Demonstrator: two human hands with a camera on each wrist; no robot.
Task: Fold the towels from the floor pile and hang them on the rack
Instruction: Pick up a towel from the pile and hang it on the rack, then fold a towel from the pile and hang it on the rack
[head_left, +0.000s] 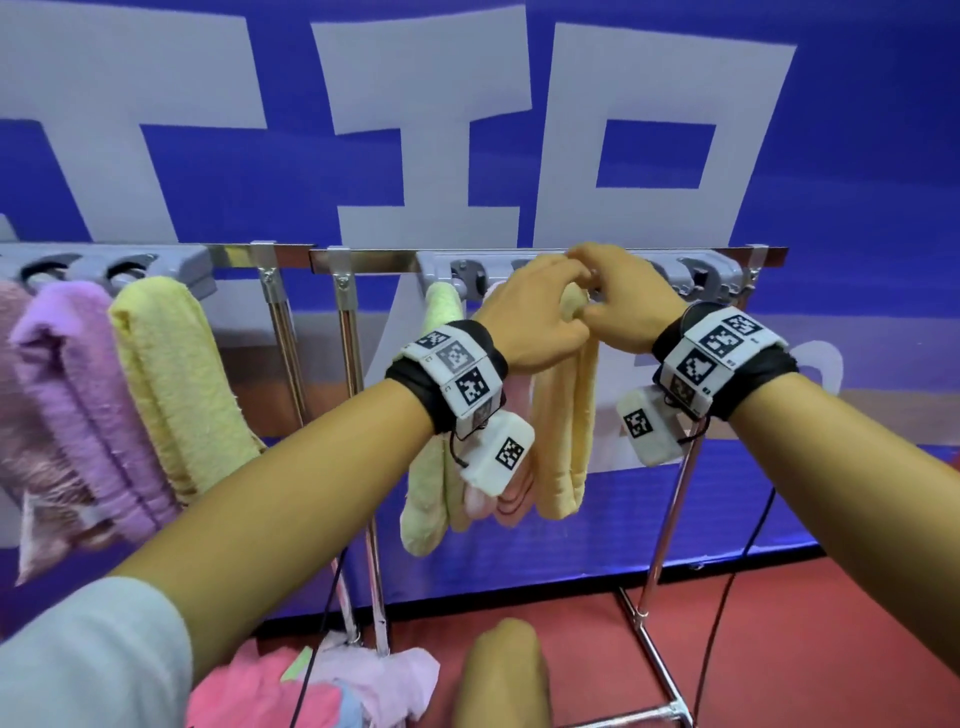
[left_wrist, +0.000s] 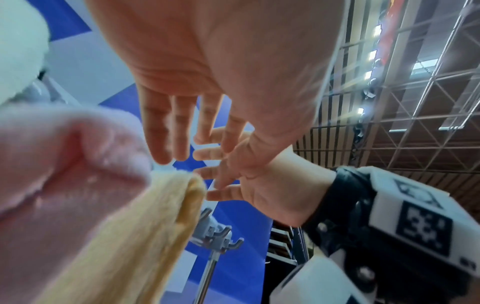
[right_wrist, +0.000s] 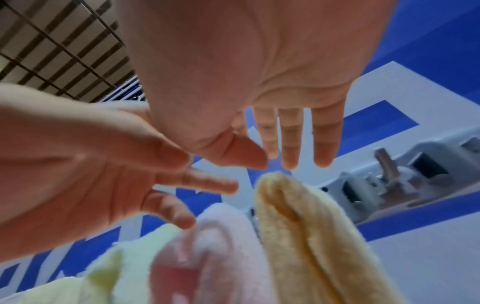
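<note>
Head cam: your left hand (head_left: 530, 317) and right hand (head_left: 621, 296) meet at rack (head_left: 374, 258) top, over orange towel (head_left: 563, 431) hanging beside pink towel (head_left: 511, 499). L wrist cam: fingers (left_wrist: 166, 131) straight, apart, holding nothing. R wrist cam: fingers (right_wrist: 291, 135) spread just above the towel fold.

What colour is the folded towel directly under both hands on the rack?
Pale orange-yellow folded terry towel; the head view shows it best.
</note>
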